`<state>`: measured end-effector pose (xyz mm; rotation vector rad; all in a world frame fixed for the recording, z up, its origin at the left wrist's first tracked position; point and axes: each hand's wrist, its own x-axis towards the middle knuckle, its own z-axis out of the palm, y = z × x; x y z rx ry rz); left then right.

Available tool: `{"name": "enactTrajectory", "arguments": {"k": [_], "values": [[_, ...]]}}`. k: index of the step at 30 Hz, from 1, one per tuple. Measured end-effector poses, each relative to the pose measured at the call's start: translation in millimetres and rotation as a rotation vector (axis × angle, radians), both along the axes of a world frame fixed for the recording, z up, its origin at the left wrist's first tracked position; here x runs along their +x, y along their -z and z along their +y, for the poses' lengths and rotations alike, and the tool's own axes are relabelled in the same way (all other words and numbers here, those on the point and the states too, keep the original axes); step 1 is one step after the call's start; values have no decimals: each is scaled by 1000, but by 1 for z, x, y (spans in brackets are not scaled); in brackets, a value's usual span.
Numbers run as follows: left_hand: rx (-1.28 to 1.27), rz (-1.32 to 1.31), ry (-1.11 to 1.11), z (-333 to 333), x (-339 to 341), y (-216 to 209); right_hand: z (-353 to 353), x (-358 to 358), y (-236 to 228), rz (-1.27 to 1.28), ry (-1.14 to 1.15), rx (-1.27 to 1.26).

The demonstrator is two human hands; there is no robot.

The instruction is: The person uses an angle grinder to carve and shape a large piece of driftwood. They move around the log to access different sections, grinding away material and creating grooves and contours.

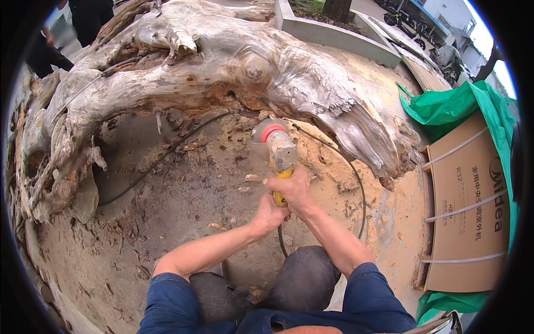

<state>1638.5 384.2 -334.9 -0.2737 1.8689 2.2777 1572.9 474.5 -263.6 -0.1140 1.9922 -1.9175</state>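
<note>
A dusty yellow angle grinder (280, 151) with a red disc guard points at the underside of a large weathered tree root (222, 67). My right hand (293, 188) grips the grinder's yellow handle from above. Just behind it, my left hand (269, 214) closes on the rear end of the same handle. The grinding disc sits close to the pale wood where the root arches over the ground; contact cannot be made out. A black power cable (356, 183) loops from the handle out to the right. My knees in dark trousers show below the hands.
Sawdust and wood chips (183, 189) cover the ground under the root. A strapped cardboard box (473, 206) lies on green sheeting (445, 106) at the right. A concrete ledge (328, 33) runs behind the root. A person in dark clothes (89, 19) stands at the upper left.
</note>
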Motion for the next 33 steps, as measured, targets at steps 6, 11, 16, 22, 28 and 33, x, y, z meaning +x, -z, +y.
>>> {"name": "enactTrajectory", "arguments": {"k": [6,11,16,22,28,33], "values": [[89,92,22,-12,-24,-10,-27,-6,8,268,239,233],[25,212,1,-17,-44,13,-52,-15,3,369,346,396],[-10,272,-55,-22,-71,24,-67,-38,2,404,356,407],[134,80,-66,-43,-74,23,-86,-50,11,328,300,423],[82,134,-25,-45,-80,28,-87,-48,7,340,310,460],[243,103,55,-50,-95,35,-91,-58,-4,323,263,423]]}}
